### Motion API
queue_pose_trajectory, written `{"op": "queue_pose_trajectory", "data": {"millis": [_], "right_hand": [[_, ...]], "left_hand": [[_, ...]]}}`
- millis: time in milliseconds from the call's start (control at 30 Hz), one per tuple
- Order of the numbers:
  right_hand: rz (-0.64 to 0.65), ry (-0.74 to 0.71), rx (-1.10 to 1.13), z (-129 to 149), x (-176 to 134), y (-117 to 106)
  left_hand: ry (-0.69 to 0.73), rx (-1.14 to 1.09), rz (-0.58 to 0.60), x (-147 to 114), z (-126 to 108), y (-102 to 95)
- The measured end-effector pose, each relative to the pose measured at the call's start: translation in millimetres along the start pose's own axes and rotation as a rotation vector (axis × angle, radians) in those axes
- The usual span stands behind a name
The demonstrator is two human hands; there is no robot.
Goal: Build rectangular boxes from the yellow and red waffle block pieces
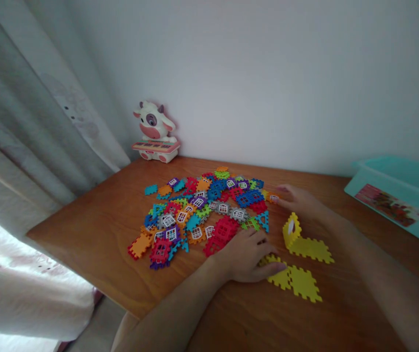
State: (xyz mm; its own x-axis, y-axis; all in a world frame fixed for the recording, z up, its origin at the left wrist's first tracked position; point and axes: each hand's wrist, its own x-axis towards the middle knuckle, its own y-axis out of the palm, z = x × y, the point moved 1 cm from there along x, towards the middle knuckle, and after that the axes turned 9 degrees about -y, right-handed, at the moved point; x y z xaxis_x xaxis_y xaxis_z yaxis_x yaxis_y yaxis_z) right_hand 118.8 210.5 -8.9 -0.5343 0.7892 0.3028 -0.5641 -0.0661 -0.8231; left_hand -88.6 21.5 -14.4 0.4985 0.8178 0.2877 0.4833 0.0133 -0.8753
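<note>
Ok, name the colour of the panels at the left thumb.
Yellow panels, clearest in the head view.

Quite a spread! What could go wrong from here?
The right hand might, if drawn back carelessly, bump the upright yellow notched plastic panel close by. The left hand, over flat yellow notched plastic panels, could shift them. Disturbing the multicoloured heap of overlapping plastic pieces might send some sliding.
</note>
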Motion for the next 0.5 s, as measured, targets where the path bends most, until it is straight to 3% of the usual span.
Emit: {"op": "queue_pose_trajectory", "data": {"millis": [200,300,500], "right_hand": [[0.225,-0.083,0.133,-5.5,41.7,23.8],[0.252,-0.107,0.14,-6.2,51.6,28.0],[0.229,0.036,0.117,-5.0,65.9,31.3]], "left_hand": [[0.061,0.047,-0.012,2.2,21.9,-8.5],[0.065,0.078,-0.008,1.9,32.7,-8.8],[0.028,0.123,-0.057,2.6,39.0,-0.9]]}}
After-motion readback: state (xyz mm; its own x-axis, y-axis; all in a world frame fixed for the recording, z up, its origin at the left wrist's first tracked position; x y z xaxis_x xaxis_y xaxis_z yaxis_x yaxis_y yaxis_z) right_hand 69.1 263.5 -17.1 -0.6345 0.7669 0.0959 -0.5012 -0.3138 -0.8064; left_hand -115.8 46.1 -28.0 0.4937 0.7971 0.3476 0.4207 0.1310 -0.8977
